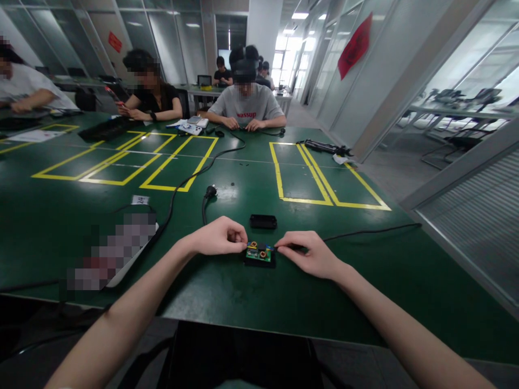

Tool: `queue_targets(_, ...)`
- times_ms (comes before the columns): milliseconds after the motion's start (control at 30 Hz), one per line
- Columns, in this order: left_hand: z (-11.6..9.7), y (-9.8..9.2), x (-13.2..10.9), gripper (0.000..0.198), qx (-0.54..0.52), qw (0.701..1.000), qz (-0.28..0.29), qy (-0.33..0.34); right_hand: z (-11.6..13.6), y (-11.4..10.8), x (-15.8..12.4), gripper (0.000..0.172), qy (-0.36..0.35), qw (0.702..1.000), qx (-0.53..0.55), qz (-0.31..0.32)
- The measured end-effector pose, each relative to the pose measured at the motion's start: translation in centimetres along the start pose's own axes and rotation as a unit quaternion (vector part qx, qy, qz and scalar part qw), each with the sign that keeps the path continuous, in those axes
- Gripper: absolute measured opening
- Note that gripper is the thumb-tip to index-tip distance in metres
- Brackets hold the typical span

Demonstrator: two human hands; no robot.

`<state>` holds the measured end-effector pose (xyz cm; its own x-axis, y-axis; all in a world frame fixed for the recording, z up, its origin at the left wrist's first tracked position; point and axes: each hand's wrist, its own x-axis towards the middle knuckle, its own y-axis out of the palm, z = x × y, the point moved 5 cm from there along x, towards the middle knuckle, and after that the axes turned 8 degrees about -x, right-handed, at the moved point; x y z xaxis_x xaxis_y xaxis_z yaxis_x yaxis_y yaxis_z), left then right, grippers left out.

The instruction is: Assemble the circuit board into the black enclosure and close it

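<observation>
A small green circuit board (pixel 253 254) with copper-wound coils sits at the open black case half (pixel 259 264) on the table in front of me. My left hand (pixel 221 236) pinches at the board's upper left edge, thumb and forefinger together. From the other side, my right hand (pixel 308 253) has its thumb and forefinger closed at the board's right edge. A black cable (pixel 365 232) runs in from the right and passes behind the right hand. Just beyond the board lies a second black case half (pixel 263 221). The exact fingertip contact is too small to make out.
A black power plug (pixel 211 191) on its cord lies beyond my left hand. Left of me is a blurred-out flat object (pixel 117 251) beside a long black cable (pixel 173 200). Yellow tape (pixel 308 201) marks rectangles on the green table (pixel 344 292). People sit across it.
</observation>
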<state>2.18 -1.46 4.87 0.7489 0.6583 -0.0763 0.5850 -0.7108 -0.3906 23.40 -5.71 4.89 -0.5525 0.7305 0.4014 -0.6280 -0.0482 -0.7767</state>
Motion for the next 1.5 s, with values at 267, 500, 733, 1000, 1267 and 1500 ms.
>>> queue_targets(267,0.6,0.3,0.4,0.02,0.024,1.0,-0.004,-0.001,-1.4,0.9,0.2,0.018,0.044,0.999,-0.023,0.019)
queue_targets(500,0.6,-0.1,0.5,0.013,0.175,0.979,-0.083,0.064,-2.1,0.6,0.3,0.017,0.055,0.996,-0.061,0.019)
queue_targets(733,0.5,0.0,0.7,0.013,0.201,0.972,-0.077,0.093,-2.4,0.7,0.3,0.018,0.006,0.997,-0.076,-0.013)
queue_targets(1000,0.4,0.2,0.7,0.017,0.244,0.965,-0.06,0.078,-1.5,0.5,0.2,0.019,-0.075,0.989,-0.124,-0.003)
queue_targets(1267,0.3,0.6,0.9,0.021,0.326,0.935,-0.108,0.095,-1.3,1.0,0.3,0.031,-0.064,0.971,-0.231,0.028)
queue_targets(1500,0.2,0.7,1.5,0.02,0.355,0.926,-0.087,0.098,-1.6,1.0,0.5,0.028,-0.032,0.978,-0.207,-0.018)
